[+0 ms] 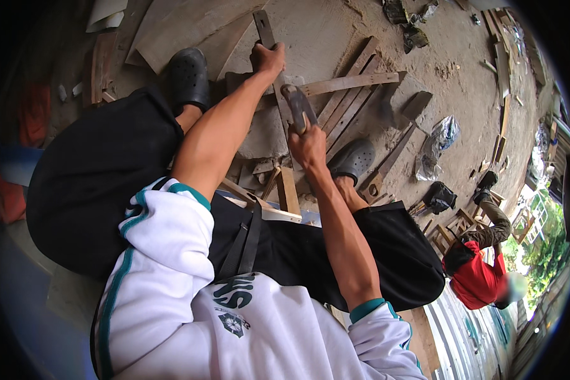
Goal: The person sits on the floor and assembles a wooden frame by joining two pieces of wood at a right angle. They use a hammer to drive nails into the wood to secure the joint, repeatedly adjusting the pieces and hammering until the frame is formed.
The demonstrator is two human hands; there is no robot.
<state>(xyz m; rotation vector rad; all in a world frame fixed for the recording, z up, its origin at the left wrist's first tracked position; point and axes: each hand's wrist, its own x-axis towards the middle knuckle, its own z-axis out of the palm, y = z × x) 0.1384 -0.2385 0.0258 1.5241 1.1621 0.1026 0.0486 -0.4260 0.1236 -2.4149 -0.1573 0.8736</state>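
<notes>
My left hand (269, 60) is closed round a narrow, dark wooden strip (263, 28), near its far end. The strip slants over a concrete block (263, 136) between my feet. In my right hand (308, 147) is a dark, curved tool (296, 104) with a lighter patch near my fingers. It lies against or just over the near part of the strip; its exact kind is unclear. Just beyond the tool, a longer wooden batten (351, 83) reaches to the right. More wooden strips (354, 104) lie beside my right shoe.
A handsaw (375, 185) lies right of my right shoe (353, 158). Crumpled silver plastic (440, 145) and a black bag (440, 197) lie beyond it. Wide boards (193, 38) lie far left. A person in a red shirt (478, 278) is at the right, near scrap wood.
</notes>
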